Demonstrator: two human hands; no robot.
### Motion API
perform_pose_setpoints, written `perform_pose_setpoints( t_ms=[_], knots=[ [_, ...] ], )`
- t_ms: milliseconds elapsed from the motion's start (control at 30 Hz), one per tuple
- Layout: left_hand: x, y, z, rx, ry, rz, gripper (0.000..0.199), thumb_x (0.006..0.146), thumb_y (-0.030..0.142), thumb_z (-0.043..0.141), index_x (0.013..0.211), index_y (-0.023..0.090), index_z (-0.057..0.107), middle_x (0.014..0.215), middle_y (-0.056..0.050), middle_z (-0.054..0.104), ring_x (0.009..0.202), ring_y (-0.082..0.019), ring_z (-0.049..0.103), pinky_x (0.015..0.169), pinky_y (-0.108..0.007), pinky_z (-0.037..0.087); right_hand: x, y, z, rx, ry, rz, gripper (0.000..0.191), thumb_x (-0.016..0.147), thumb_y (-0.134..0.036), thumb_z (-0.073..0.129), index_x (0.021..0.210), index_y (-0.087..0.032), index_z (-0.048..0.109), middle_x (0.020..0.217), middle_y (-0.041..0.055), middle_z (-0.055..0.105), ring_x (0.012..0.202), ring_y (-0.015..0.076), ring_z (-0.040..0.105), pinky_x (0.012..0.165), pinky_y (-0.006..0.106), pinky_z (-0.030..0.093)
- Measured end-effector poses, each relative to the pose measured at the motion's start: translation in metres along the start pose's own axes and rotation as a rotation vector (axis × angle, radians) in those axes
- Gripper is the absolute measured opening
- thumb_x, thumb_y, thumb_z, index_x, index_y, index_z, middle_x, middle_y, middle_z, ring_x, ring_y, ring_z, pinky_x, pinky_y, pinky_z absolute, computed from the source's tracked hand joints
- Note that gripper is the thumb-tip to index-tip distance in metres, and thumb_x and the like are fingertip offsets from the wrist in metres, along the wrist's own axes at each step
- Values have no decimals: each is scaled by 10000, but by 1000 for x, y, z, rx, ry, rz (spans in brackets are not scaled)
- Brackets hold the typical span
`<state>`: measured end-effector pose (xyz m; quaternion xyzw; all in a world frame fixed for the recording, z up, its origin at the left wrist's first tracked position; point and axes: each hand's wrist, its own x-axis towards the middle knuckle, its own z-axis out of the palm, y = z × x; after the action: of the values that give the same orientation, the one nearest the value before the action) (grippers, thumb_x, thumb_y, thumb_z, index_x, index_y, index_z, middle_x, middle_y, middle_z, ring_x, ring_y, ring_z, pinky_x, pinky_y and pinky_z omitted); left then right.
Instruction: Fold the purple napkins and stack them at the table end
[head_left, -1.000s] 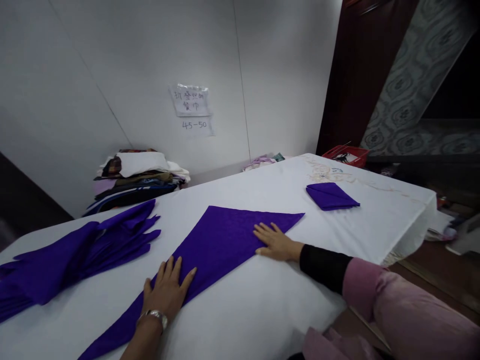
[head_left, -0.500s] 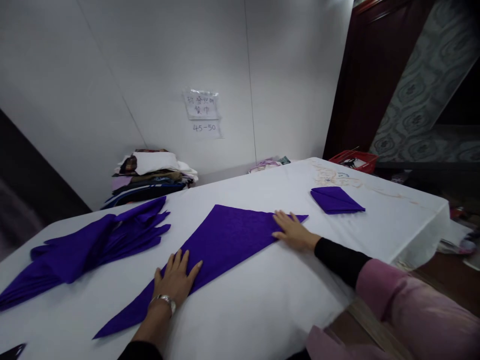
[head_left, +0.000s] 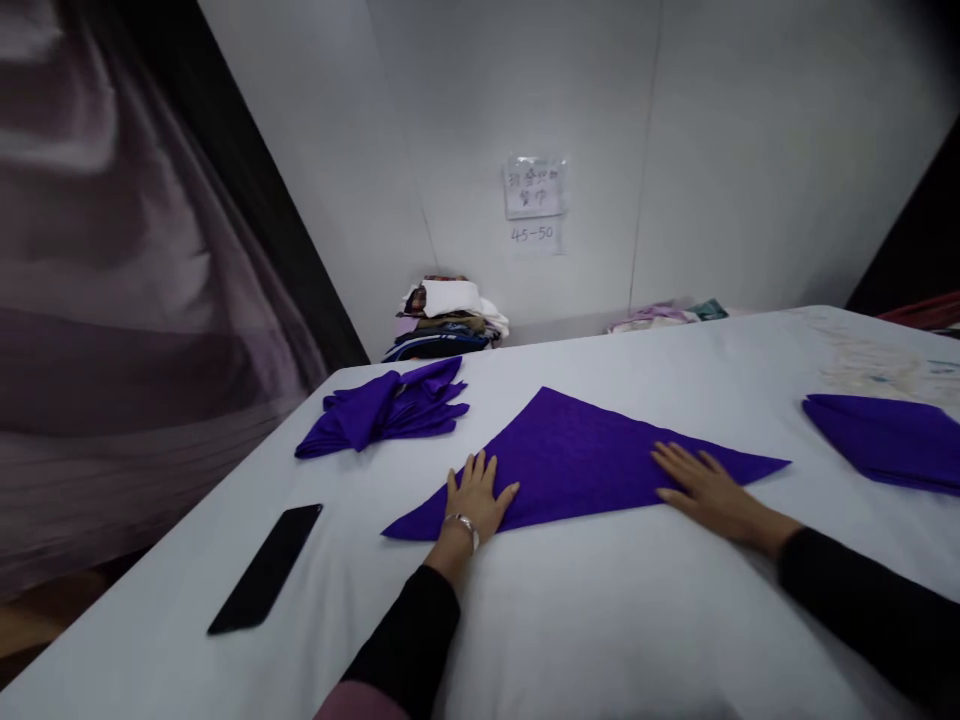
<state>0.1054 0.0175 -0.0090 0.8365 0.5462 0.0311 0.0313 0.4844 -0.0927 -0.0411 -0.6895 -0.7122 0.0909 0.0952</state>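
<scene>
A purple cloth [head_left: 577,450], folded into a wide triangle, lies flat on the white-covered table [head_left: 585,610] with its peak pointing to the wall. My left hand [head_left: 478,497] rests flat on its left part, fingers spread, a silver bracelet at the wrist. On the right part of the same cloth lies my right hand [head_left: 705,492], palm down with the fingers stretched out. Neither hand grips anything. To the left is a loose heap of purple cloths [head_left: 382,405]. A folded purple cloth [head_left: 889,440] lies at the right, cut off by the picture's edge.
A black phone-like slab [head_left: 266,570] lies at the table's left. Behind the table stand a pile of folded clothes [head_left: 450,318] and some pink fabric [head_left: 652,316]. Paper signs [head_left: 534,205] hang on the wall. A draped curtain [head_left: 135,300] fills the left side.
My view has turned left, bringing the black slab and the curtain into sight. Both hands stay flat on the triangular cloth, which keeps its shape.
</scene>
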Motion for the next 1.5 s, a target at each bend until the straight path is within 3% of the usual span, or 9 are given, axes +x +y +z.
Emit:
perform_pose_setpoints(
  t_ms=[133, 200, 267, 367, 467, 567, 900, 1267, 1500],
  knots=[
    [0, 0, 3, -18, 1, -5, 757, 857, 657, 120, 1416, 174, 282, 1507, -91, 211, 1388, -282, 121, 1094, -557, 98, -34, 121, 5, -13, 182, 173, 762, 696, -765, 270, 1363, -412, 374, 1446, 15, 339, 1334, 367, 201, 1049, 618, 86],
    [0, 1, 4, -19, -13, -22, 760, 845, 677, 130, 1416, 197, 277, 1512, -73, 205, 1391, -269, 112, 1099, -552, 89, -36, 140, 3, -40, 259, 106, 694, 648, -810, 260, 1197, -488, 536, 1394, -54, 413, 1299, 454, 226, 1010, 702, 15],
    [0, 2, 4, -15, -27, -30, 768, 836, 689, 125, 1419, 209, 263, 1515, -63, 199, 1394, -256, 104, 1102, -548, 85, -21, 114, 0, -67, 292, -2, 662, 696, -790, 231, 1160, -463, 572, 1388, -44, 422, 1301, 461, 219, 993, 730, 23],
    [-1, 4, 2, -2, -34, -28, 780, 830, 693, 100, 1419, 206, 255, 1515, -69, 200, 1393, -254, 106, 1100, -548, 91, 16, 9, -3, -45, 159, -118, 696, 831, -669, 242, 1413, -296, 323, 1474, 39, 285, 1342, 371, 191, 1050, 628, 163],
    [-4, 6, -1, 15, -40, -31, 768, 832, 686, 104, 1418, 211, 250, 1517, -70, 196, 1392, -263, 104, 1098, -546, 103, 48, -106, 1, -41, 34, -368, 721, 873, -640, 233, 1460, -223, 194, 1504, 60, 190, 1371, 296, 125, 1095, 537, 117],
    [-6, 7, -3, 27, -59, -38, 757, 835, 680, 112, 1424, 217, 227, 1522, -62, 181, 1394, -261, 87, 1100, -542, 100, 66, -167, 14, -28, -22, -516, 732, 874, -655, 227, 1449, -203, 225, 1496, 90, 201, 1374, 277, 127, 1092, 527, 102],
    [-8, -1, 0, -86, -33, -25, 766, 839, 682, 149, 1429, 202, 239, 1519, -61, 186, 1393, -268, 96, 1117, -520, 65, 74, -167, 38, -36, -33, -548, 735, 872, -663, 216, 1432, -191, 275, 1480, 89, 249, 1369, 270, 159, 1090, 520, 114],
    [-28, -104, -11, -9, -61, -308, 687, 867, 624, 202, 1421, 221, 248, 1520, -87, 159, 1392, -267, 119, 1092, -553, 106, 74, -168, 38, 10, -27, -551, 713, 877, -649, 235, 1435, -206, 267, 1484, 84, 239, 1369, 270, 158, 1093, 523, 106],
    [-42, -126, -27, 54, -1, -364, 571, 905, 492, 291, 1378, 174, 333, 1490, -95, 268, 1372, -252, 194, 1100, -505, 124, 76, -166, 41, 16, -23, -553, 694, 877, -644, 254, 1431, -226, 282, 1483, 76, 241, 1368, 274, 160, 1094, 525, 110]
  ],
)
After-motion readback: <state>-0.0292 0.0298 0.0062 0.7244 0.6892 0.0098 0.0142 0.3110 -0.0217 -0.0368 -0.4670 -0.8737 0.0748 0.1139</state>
